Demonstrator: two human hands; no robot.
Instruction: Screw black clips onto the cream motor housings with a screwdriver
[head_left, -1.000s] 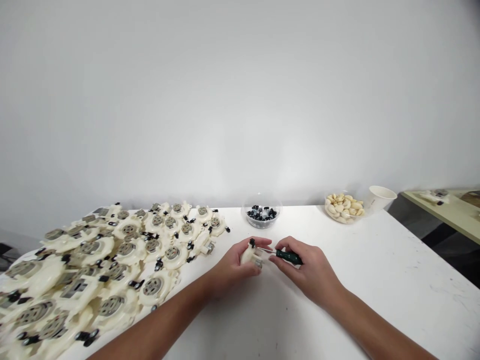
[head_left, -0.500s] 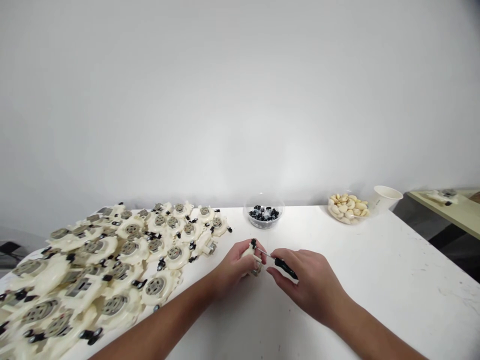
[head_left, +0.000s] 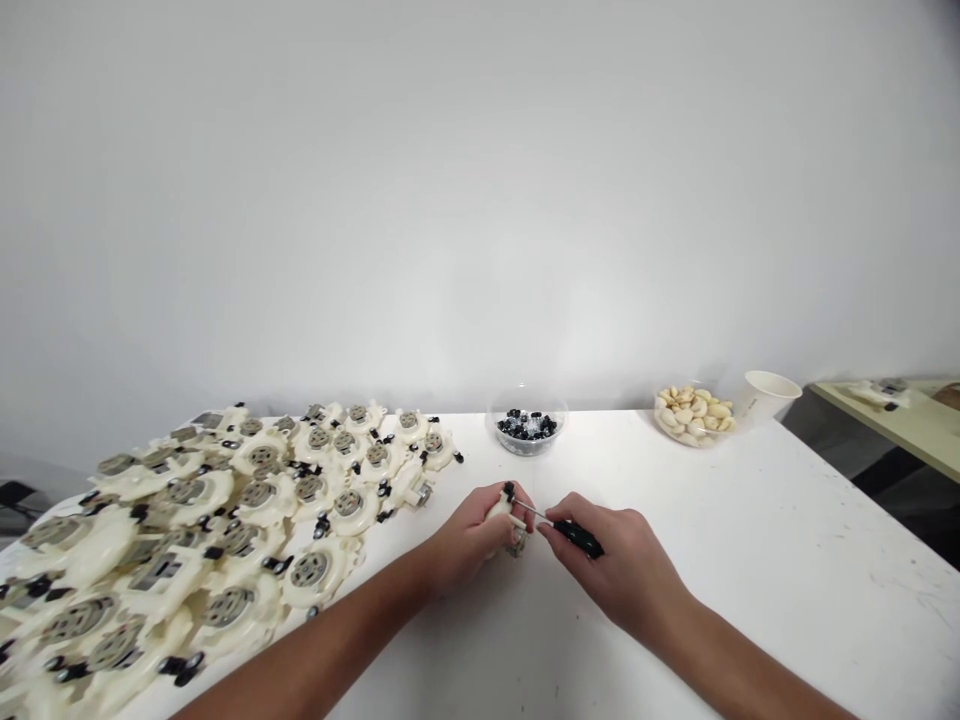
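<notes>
My left hand (head_left: 472, 535) is closed around a cream plastic motor housing (head_left: 516, 520), with a small black piece (head_left: 509, 491) at its top. Most of the housing is hidden by my fingers. In my right hand (head_left: 619, 555) is a screwdriver with a dark handle (head_left: 577, 538). Its thin metal shaft (head_left: 534, 510) points left, and the tip meets the housing just below the black piece. Whether it sits in a screw is too small to tell. Beyond my hands stands a clear plastic bowl (head_left: 527, 445) of small black parts.
Many cream motor housings (head_left: 352, 508) with grey motors lie heaped across the left of the white table (head_left: 750, 580). At the back right are a clear bowl of cream plastic pieces (head_left: 694, 415) and a tilted white cup (head_left: 766, 398). A greenish side table (head_left: 892, 415) stands farther right.
The screwdriver handle has dropped slightly and shifted a little right, and the fingers of my right hand have changed their hold on it. My left hand stays almost still with the housing.
</notes>
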